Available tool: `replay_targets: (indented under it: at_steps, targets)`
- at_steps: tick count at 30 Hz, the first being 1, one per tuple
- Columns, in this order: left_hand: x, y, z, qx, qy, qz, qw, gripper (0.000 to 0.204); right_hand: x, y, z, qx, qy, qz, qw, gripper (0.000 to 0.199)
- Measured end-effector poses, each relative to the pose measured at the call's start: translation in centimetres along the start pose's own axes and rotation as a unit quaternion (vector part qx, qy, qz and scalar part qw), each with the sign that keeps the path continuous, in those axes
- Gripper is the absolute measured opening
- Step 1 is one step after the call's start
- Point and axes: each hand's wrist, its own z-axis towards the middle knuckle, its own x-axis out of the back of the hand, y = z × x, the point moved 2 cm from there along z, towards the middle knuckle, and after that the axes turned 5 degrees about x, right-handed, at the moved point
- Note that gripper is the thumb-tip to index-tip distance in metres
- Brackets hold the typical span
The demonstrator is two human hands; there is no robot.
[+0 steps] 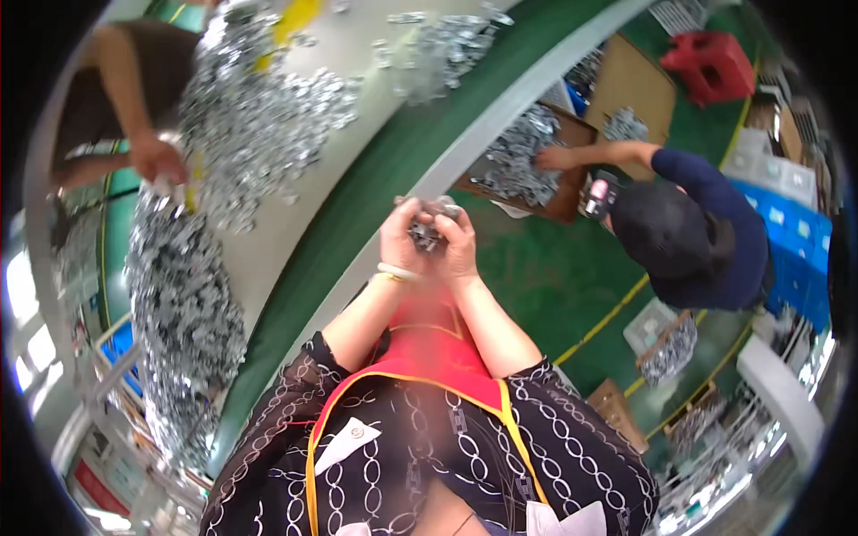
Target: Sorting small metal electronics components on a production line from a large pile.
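My left hand (404, 239) and my right hand (458, 246) are pressed together just off the table's edge, cupped around a small bunch of shiny metal parts (429, 234). Both hands' fingers are curled over the parts. A pale band sits on my left wrist. Large heaps of the same silvery metal parts (255, 121) cover the pale table (349, 134) to the left.
A person's hand (156, 161) reaches into the heap at the table's far left. Another person in a dark cap (666, 230) bends over a brown box of metal parts (523, 165) on the green floor. More boxes of parts, a red stool (710, 62) and blue crates (786, 232) stand to the right.
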Motion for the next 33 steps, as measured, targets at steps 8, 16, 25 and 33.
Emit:
replay_targets:
  at_steps: [8,16,25,33]
  targets:
    - [-4.7,-15.1,14.7,0.093,0.044,0.322,0.941,0.033,15.5,-2.4,9.7,-0.005,0.104,0.149,0.983,0.024]
    - [-5.4,-23.8,27.1,-0.118,0.012,0.521,0.845,0.054,24.2,-1.6,21.1,-0.091,0.176,0.202,0.959,0.038]
    - [-4.8,-25.3,29.6,0.074,0.04,0.116,0.99,0.072,29.5,0.6,28.2,-0.085,0.426,0.334,0.837,0.065]
    - [-5.3,-22.1,27.9,0.19,0.09,-0.064,0.976,0.067,30.3,-1.2,28.6,0.044,0.329,0.41,0.85,0.065]
